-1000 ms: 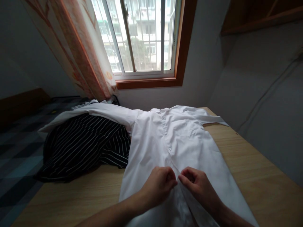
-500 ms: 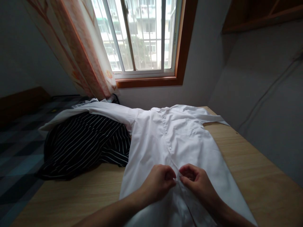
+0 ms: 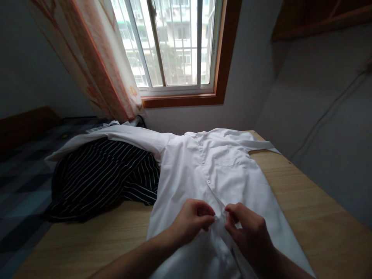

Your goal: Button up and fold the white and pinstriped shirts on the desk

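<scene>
A white long-sleeved shirt (image 3: 183, 170) lies front up on the wooden table (image 3: 314, 201), collar toward the window. Its upper placket is closed, with a small button (image 3: 208, 181) showing at mid-chest; below that the front edges part. My left hand (image 3: 197, 217) pinches the shirt's left-side front edge, a small pale button at the fingertips. Just to the right, my right hand (image 3: 247, 224) has thumb and forefinger closed on the other front edge. A narrow gap separates the two hands.
Black striped cloth (image 3: 101, 174) is bunched at the left, partly under the shirt's sleeve. Beyond it lies a checked bedspread (image 3: 23, 186). A curtain (image 3: 101, 69) hangs beside the window (image 3: 177, 50), and a wooden shelf (image 3: 325, 27) juts out at the upper right.
My hands have moved slightly apart. The right hand has shifted a little right and turned, lifting its edge of the shirt; the left hand has moved slightly up.
</scene>
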Tool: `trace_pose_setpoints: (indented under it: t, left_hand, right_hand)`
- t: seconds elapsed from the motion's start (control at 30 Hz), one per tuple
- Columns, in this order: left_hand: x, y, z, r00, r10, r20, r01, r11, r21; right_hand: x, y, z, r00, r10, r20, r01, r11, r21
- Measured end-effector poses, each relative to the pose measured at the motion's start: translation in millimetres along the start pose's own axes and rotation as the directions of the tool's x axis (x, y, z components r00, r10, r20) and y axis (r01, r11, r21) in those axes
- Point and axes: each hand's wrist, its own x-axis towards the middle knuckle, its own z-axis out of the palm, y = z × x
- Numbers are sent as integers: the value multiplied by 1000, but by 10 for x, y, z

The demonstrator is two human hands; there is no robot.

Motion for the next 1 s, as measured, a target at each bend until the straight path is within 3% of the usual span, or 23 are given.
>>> trace_pose_setpoints:
  t: [0.03,0.1,0.2,0.27,0.43,0.53,0.77,0.83,0.9,1.0]
  left_hand:
    - [0,-4,6,1000,3,0,-3,1000,-7]
    - [4,-22,17,1000,9,-1,-9,1000,-10]
    - [13,-54,21,1000,13,-16,-13,1000,12]
    - [18,-62,16,999,15,-32,-13,999,40]
    - [9,-27,12,997,42,-59,-35,992,122]
    - [10,-34,26,999,32,-38,-28,995,95]
    - [52,-120,45,1000,-23,1,23,1000,-7]
    - [46,-100,34,1000,-13,-1,13,998,56]
    - [23,-61,21,999,51,-20,-45,973,225]
    - [-22,-9,13,989,148,-5,-125,850,512]
  right_hand:
    - [-1,-6,3,1000,-8,15,8,1000,7]
    - [0,-21,20,992,95,82,-102,990,93]
    - [17,-33,39,921,326,215,-373,898,236]
    - [35,-26,32,883,403,241,-460,845,274]
    - [28,-19,15,913,387,127,-407,881,241]
    - [-11,-35,55,928,333,169,-365,902,229]
    - [-34,-43,132,836,443,323,-535,787,308]
    - [-23,-32,139,807,471,356,-581,742,336]
    - [-9,-12,146,785,492,378,-613,704,358]
    - [5,15,160,769,518,375,-637,667,386]
